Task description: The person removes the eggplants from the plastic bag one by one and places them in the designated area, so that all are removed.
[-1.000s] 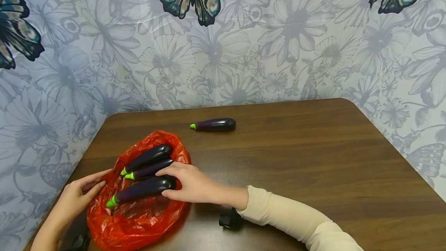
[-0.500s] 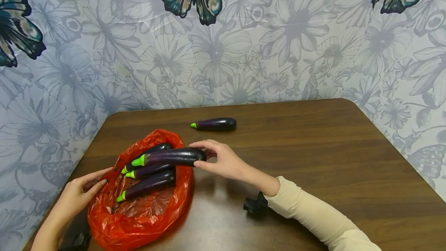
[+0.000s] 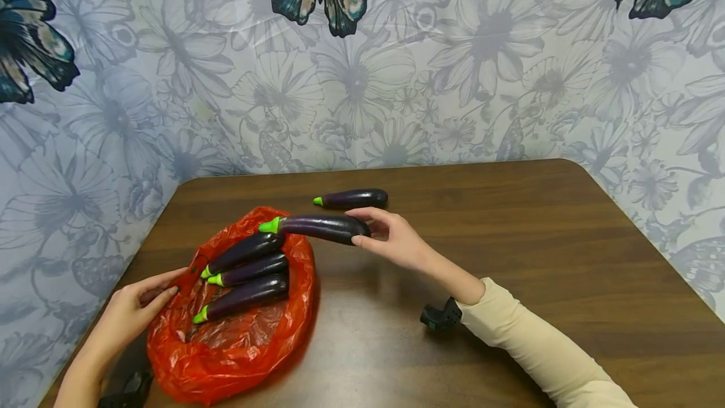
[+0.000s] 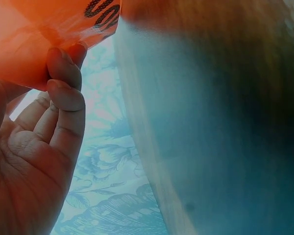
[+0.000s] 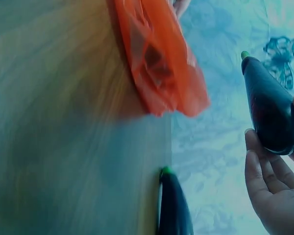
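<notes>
My right hand (image 3: 399,241) grips a dark purple eggplant (image 3: 323,226) by its rounded end, its green stem pointing left over the far rim of a red plastic bag (image 3: 226,376). In the right wrist view this eggplant (image 5: 267,105) hangs between thumb and fingers above table level. Three more eggplants (image 3: 249,298) lie side by side inside the opened bag, stems to the left. The left hand (image 3: 133,307) pinches the bag's left rim; the left wrist view shows fingertips (image 4: 63,93) on the red film (image 4: 34,39), which bears black print.
Another eggplant (image 3: 357,199) lies near the far edge of the brown wooden table (image 3: 510,225), behind the held one. A wall covering (image 3: 396,93) with flowers and butterflies rises behind the table. A black wrist device (image 3: 442,315) sits beneath the right wrist.
My right hand has lifted an eggplant out of the bag and carried it right and toward the far side. The left hand keeps its hold on the bag rim.
</notes>
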A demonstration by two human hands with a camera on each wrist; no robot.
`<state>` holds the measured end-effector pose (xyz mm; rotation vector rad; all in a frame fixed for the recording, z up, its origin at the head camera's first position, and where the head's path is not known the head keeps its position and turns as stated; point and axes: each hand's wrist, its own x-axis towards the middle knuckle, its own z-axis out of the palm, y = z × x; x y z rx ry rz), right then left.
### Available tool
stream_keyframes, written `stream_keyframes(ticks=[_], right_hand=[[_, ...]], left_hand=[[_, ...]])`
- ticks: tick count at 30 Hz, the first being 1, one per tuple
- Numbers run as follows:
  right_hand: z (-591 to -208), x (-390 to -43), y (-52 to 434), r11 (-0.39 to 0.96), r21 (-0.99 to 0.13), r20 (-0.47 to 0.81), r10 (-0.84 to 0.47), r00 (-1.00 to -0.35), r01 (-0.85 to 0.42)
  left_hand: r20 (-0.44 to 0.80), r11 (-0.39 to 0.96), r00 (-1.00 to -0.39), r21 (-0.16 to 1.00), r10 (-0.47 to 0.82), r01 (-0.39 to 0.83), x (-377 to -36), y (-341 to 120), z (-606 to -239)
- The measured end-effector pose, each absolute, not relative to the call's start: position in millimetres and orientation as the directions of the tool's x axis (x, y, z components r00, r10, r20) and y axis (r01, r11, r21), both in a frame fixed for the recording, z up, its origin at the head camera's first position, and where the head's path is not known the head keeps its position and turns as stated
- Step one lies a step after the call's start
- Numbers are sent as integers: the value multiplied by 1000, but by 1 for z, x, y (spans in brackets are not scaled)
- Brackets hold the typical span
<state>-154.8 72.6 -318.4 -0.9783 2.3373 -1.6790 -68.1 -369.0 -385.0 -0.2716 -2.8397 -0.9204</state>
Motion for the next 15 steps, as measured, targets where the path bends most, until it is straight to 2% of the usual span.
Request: stream_keyframes(ticks=[11,15], right_hand=[[-333,-181,106,211,-918,189,-513,-837,-337],[-356,-199,116,225,-927,153,-506,-849,-301]], left_hand=[[193,784,-972,579,136,225,-69,-370,-387],[183,785,-974,581,131,215,-69,-370,-387]])
